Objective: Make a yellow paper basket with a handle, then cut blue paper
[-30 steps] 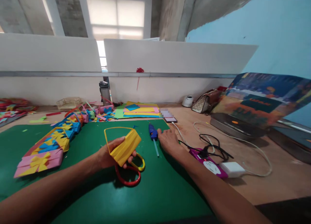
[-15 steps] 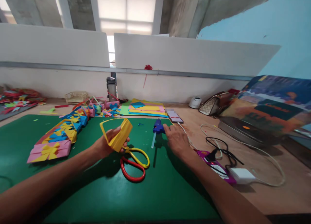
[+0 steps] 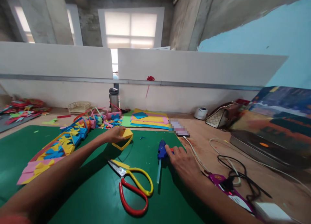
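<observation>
My left hand (image 3: 117,135) is closed on a small yellow paper basket (image 3: 127,133), whose strip handle loops down toward me. It is held over the far part of the green mat (image 3: 97,198). My right hand (image 3: 183,160) is wrapped round the handle of a blue glue gun (image 3: 162,149), with a pale glue stick (image 3: 159,173) jutting out of its rear toward me. Between my arms lie scissors (image 3: 122,172) with one red and one yellow handle, a yellow paper strip against the blades. Left of my left arm stands a row of paper baskets (image 3: 64,141) with bows.
Stacked coloured paper (image 3: 150,120) lies behind the mat, beside a phone (image 3: 179,130) on a white cable. A purple power strip (image 3: 228,188) with tangled cords is at the right. Farther back stand a grey bottle (image 3: 113,99), paper scraps (image 3: 26,112) and a handbag (image 3: 221,115).
My left hand has moved away from me with the yellow basket and turned it over, so the handle now points toward me. The scissors are uncovered. The whole view has shifted slightly.
</observation>
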Demonstrator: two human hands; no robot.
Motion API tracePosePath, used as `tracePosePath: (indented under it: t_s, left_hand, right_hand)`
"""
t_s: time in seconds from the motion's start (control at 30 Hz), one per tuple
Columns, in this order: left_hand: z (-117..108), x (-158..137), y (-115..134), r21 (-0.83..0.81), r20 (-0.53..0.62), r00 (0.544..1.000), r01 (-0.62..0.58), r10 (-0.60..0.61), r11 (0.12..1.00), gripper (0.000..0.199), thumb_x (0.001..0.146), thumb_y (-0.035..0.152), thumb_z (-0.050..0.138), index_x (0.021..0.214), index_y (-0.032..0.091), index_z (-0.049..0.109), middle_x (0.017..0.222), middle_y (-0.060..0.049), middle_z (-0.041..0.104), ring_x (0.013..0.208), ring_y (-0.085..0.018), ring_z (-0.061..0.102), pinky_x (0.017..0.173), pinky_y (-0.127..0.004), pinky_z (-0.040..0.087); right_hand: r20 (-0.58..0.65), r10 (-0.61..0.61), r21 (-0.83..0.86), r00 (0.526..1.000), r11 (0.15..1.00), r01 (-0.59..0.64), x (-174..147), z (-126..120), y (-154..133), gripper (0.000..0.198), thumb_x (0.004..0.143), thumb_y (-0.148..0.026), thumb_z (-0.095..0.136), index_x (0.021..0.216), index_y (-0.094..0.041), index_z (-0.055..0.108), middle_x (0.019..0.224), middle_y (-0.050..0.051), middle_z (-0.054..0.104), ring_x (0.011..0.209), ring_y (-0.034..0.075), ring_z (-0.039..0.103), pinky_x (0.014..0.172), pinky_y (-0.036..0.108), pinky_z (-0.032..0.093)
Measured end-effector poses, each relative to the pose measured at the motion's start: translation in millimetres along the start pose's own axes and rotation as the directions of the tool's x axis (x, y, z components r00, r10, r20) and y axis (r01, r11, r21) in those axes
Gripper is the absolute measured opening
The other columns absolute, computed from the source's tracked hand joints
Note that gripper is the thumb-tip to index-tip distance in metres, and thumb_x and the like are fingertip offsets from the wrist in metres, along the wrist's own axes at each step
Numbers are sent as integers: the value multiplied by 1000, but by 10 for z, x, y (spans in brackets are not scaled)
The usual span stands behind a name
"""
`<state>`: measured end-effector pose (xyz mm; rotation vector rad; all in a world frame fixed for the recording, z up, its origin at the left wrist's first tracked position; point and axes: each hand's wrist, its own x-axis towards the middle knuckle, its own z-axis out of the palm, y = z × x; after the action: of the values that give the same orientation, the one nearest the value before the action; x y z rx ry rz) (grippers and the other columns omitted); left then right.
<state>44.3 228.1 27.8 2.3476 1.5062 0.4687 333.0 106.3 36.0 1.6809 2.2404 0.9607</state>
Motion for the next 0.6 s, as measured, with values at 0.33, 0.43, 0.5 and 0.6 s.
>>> tracePosePath:
  t_s: [0.33, 0.43, 0.5, 0.6]
  left_hand:
    - [29, 20, -58, 308, 76, 996, -66, 45, 949, 52, 66, 17, 60, 117, 15, 49, 115, -13, 59, 104, -25, 55, 83, -31, 44]
    - [20, -8, 64, 367, 72, 994, -99, 78, 925, 54, 67, 11, 58, 119, 16, 47, 121, -14, 55, 113, -27, 49, 87, -33, 42]
    - [-10, -28, 154, 392, 78, 993, -117, 94, 913, 53, 71, 8, 53, 122, 18, 45, 123, -13, 54, 112, -26, 50, 86, -34, 42]
    - [-75, -68, 272, 418, 75, 995, -94, 69, 903, 47, 75, 5, 43, 121, 17, 46, 113, -15, 60, 102, -27, 57, 78, -36, 45]
  right_hand:
    - [-14, -59, -59, 998, 997, 58, -1, 187, 6, 55, 73, 6, 42, 121, -20, 52, 82, 10, 63, 73, 25, 59, 66, 40, 42]
    - [6, -125, -76, 992, 989, 125, -53, 185, 23, 58, 71, 5, 43, 124, -17, 49, 85, 12, 64, 76, 27, 60, 70, 42, 42]
    - [44, -169, -75, 985, 982, 172, -86, 157, 44, 55, 71, 2, 44, 123, -16, 50, 87, 13, 65, 79, 28, 60, 75, 45, 40]
    - [101, -194, -52, 976, 978, 200, -75, 33, 98, 41, 73, -4, 47, 112, -13, 57, 87, 15, 65, 80, 29, 59, 79, 47, 37]
